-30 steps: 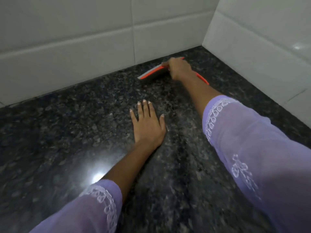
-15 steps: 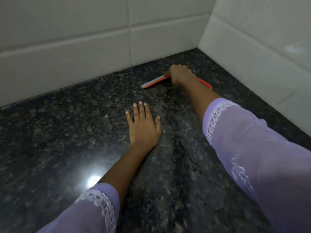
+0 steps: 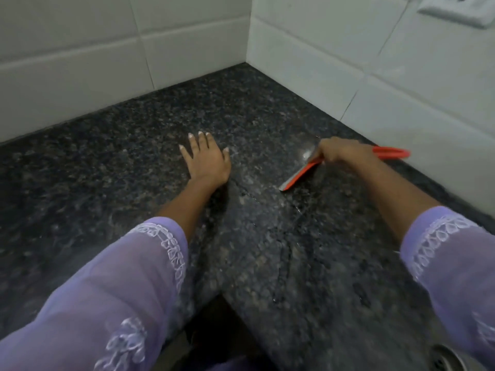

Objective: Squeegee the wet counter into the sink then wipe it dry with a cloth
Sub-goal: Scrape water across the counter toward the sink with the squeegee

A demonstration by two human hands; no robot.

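The right hand (image 3: 338, 152) has its fingers curled tight around one orange squeegee (image 3: 300, 175), blade down on the dark counter (image 3: 308, 263), just beside the right wall (image 3: 375, 84). The left hand (image 3: 207, 160) lies flat with fingers straight, holding nothing. Past its fingertips, bare counter runs to the back wall (image 3: 80, 62). One drain (image 3: 446, 360) peeks in below the right sleeve (image 3: 455, 263).

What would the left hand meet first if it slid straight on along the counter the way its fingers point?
The left hand lies flat on the counter, fingers pointing toward the back tiled wall. The granite ahead looks free, so it would probably meet the foot of that wall first, though depth is hard to judge here.
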